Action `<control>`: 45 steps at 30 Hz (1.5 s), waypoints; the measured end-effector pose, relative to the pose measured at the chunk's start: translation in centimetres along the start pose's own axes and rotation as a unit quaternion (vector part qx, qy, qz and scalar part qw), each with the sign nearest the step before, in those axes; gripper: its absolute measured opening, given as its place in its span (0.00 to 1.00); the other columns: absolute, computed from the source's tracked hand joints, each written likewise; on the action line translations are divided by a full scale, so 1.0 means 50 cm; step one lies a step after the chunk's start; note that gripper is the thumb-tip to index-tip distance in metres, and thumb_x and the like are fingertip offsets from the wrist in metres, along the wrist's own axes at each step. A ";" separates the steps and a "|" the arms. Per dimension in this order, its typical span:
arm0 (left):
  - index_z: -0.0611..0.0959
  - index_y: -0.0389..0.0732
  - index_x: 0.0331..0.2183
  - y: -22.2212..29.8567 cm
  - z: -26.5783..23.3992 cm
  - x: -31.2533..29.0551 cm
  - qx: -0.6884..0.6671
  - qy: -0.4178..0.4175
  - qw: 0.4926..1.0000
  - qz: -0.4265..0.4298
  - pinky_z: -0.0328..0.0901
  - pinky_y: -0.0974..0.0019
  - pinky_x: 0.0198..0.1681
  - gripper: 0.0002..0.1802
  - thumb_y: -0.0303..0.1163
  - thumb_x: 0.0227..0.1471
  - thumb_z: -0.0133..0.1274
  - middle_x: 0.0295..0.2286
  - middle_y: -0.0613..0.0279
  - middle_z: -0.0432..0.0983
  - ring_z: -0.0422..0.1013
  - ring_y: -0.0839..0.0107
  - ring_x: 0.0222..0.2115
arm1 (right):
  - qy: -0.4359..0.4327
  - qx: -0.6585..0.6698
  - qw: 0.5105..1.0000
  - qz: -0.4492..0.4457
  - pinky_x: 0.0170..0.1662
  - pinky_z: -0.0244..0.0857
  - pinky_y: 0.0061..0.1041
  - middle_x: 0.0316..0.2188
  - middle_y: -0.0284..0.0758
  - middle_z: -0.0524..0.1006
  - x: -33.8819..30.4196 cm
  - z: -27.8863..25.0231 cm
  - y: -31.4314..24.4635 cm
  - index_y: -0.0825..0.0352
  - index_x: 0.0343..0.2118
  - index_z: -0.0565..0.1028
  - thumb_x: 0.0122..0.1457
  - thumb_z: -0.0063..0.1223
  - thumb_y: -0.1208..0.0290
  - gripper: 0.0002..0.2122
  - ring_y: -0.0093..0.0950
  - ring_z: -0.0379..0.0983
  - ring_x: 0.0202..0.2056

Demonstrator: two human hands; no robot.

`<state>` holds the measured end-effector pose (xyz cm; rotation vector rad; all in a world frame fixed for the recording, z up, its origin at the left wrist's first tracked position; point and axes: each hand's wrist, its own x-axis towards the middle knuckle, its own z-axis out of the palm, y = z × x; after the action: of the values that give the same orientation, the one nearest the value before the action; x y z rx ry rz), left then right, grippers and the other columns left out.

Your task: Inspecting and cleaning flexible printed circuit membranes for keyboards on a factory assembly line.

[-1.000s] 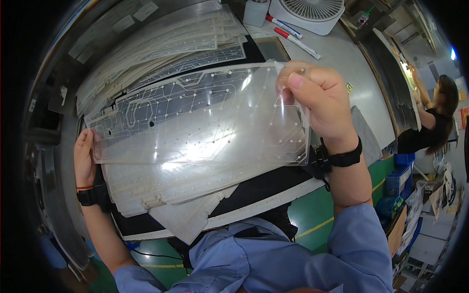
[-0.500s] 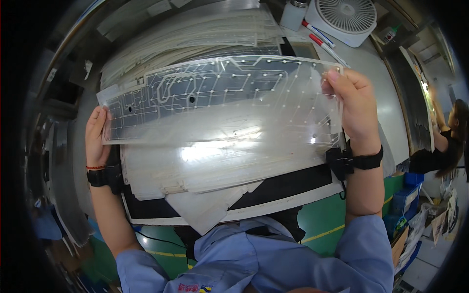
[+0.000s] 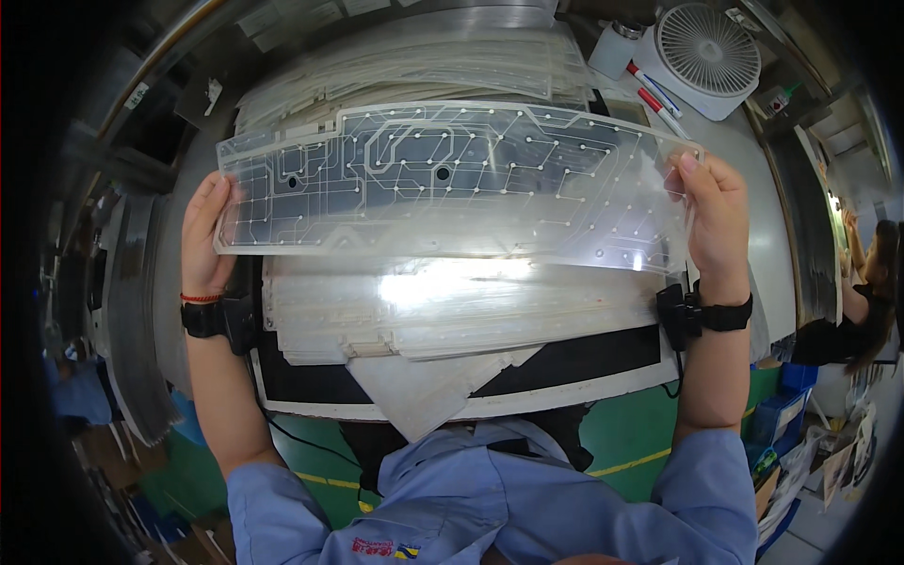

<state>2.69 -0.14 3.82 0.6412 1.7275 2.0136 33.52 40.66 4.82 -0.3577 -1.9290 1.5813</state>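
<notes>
Between my hands a clear flexible circuit sheet (image 3: 480, 174), the membrane kind used in keyboards, is stretched out. White traces and dots cover it, and two dark round spots show through. My left hand (image 3: 205, 226) pinches its left edge with thumb and fingers. At the opposite end my right hand (image 3: 714, 202) grips the upper right edge between thumb and fingertips. Below the held sheet lies a stack of similar clear sheets (image 3: 452, 315), glossy under the light. One loose sheet (image 3: 405, 391) pokes out at an angle over the near edge of the table.
More stacked sheets (image 3: 424, 71) lie behind. At the far right stand a white fan (image 3: 706, 47) and a bottle (image 3: 614, 49), with markers (image 3: 659, 99) beside them. Another person (image 3: 876, 292) works at the right. A dark mat (image 3: 593, 363) lies under the near stack.
The held sheet has become more level, its left end raised by my left hand. Table and surroundings have shifted rightward in view. Both hands keep their hold.
</notes>
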 end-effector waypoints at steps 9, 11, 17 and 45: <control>0.76 0.37 0.38 -0.016 -0.021 0.010 0.020 -0.015 0.999 -0.021 0.61 0.80 0.29 0.09 0.32 0.61 0.47 0.29 0.68 0.74 0.65 0.85 0.24 | -0.010 -0.028 0.999 0.015 0.33 0.59 0.18 0.27 0.28 0.74 0.011 -0.001 0.011 0.68 0.26 0.74 0.62 0.51 0.64 0.12 0.17 0.65 0.28; 0.76 0.37 0.38 -0.021 -0.030 0.013 0.048 -0.015 0.999 -0.021 0.59 0.80 0.26 0.09 0.32 0.61 0.47 0.28 0.69 0.74 0.64 0.85 0.22 | -0.012 -0.069 0.996 0.056 0.33 0.59 0.18 0.26 0.28 0.74 0.013 0.003 0.015 0.68 0.29 0.74 0.62 0.50 0.63 0.12 0.16 0.65 0.28; 0.77 0.38 0.39 -0.032 -0.042 0.020 0.074 0.000 0.997 -0.007 0.58 0.81 0.25 0.09 0.33 0.61 0.48 0.29 0.68 0.76 0.63 0.86 0.21 | -0.082 -0.168 0.962 0.201 0.32 0.59 0.17 0.26 0.27 0.72 0.011 0.006 -0.010 0.68 0.36 0.73 0.60 0.53 0.59 0.15 0.14 0.64 0.29; 0.77 0.37 0.39 -0.043 -0.058 0.023 -0.066 -0.067 0.995 0.023 0.59 0.79 0.24 0.11 0.34 0.62 0.46 0.28 0.65 0.76 0.68 0.82 0.24 | -0.025 0.006 0.999 0.034 0.28 0.57 0.14 0.24 0.26 0.73 0.027 -0.019 0.035 0.70 0.39 0.74 0.63 0.49 0.67 0.10 0.15 0.65 0.23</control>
<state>0.08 -1.45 1.43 0.7583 1.5033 2.0454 32.77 42.58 3.64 -0.3861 -1.9631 1.6595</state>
